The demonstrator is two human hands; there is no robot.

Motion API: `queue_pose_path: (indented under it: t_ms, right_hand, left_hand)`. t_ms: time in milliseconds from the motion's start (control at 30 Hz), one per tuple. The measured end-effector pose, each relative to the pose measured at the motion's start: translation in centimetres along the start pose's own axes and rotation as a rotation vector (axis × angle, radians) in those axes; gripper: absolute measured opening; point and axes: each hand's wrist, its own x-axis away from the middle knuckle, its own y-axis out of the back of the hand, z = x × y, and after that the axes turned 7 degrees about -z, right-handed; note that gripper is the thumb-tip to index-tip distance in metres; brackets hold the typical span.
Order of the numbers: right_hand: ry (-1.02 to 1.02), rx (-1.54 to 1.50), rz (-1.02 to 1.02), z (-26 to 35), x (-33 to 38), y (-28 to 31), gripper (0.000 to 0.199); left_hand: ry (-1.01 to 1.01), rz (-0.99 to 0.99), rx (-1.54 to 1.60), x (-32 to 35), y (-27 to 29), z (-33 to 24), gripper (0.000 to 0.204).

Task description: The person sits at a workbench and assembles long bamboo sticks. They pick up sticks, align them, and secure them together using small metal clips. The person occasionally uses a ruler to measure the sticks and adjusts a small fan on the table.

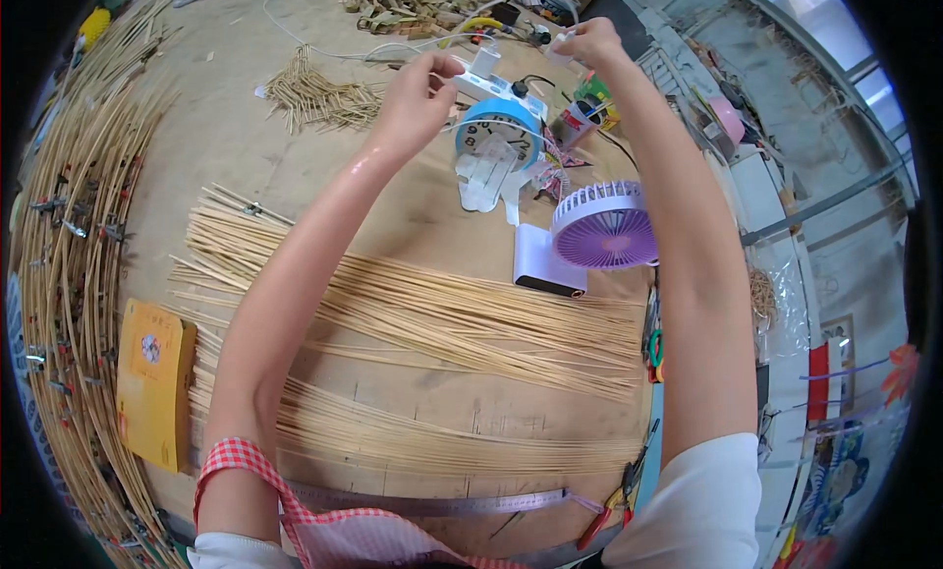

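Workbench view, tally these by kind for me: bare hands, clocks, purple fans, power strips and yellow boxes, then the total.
Hands: 2 (left hand, right hand)
Clock: 1
Purple fan: 1
Power strip: 1
Yellow box: 1
Total: 6
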Motion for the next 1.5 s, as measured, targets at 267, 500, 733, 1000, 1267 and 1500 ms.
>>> queue_pose_path:
  t_ms: [267,500,733,1000,1267,1500]
  right_hand:
    - [0.009,0.389,0.011,0.7,-0.3,-4.6,0.032]
    - [-0.048,0.53,0.213,-1.8,-2.6,-6.3,0.044]
    - [0.031,0.533,-0.015,-6.1,-3.5,-9.3,0.051]
    - [-0.026,0.6,0.077,-5.0,-2.6,-9.5,0.051]
    - [-0.071,0.581,-0.036,-7.1,-3.6,-11.6,0.056]
    - [0.025,0.599,-0.046,-9.8,-4.3,-12.1,0.066]
  left_hand:
    - [-0.186,0.107,-0.265,-0.9,-2.8,4.9,0.06]
    - [-0.299,0.174,-0.324,0.0,-3.2,5.3,0.063]
    - [-0.215,0.263,-0.42,0.7,-2.5,4.5,0.053]
    - [-0.171,0.337,-0.452,1.0,-2.0,3.0,0.049]
    - [-0.25,0.278,-0.327,1.5,-1.8,4.0,0.044]
    - [-0.197,0.283,-0.318,2.0,-1.0,4.2,0.042]
